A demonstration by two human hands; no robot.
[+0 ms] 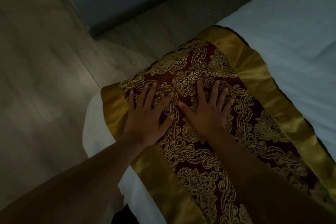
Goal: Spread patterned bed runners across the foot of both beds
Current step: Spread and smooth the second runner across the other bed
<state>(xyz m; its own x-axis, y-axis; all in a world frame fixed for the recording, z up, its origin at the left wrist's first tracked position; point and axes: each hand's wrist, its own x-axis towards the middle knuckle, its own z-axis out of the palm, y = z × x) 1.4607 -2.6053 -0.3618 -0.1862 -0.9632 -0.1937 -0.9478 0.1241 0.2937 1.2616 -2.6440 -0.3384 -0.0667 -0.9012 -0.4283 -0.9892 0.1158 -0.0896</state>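
While fingers spread flat, left hand (145, 114) and right hand (207, 112) press bed runner (209, 160).

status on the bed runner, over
Left hand and right hand flat, fingers spread, on dark red gold-patterned runner with gold satin border. Runner lies across white bed. Nothing in the way.

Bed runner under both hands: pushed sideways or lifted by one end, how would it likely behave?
The bed runner probably flops when lifted: its end drapes over the bed edge. Its shiny gold border suggests it may slide on the sheet when the flat left hand and right hand push.
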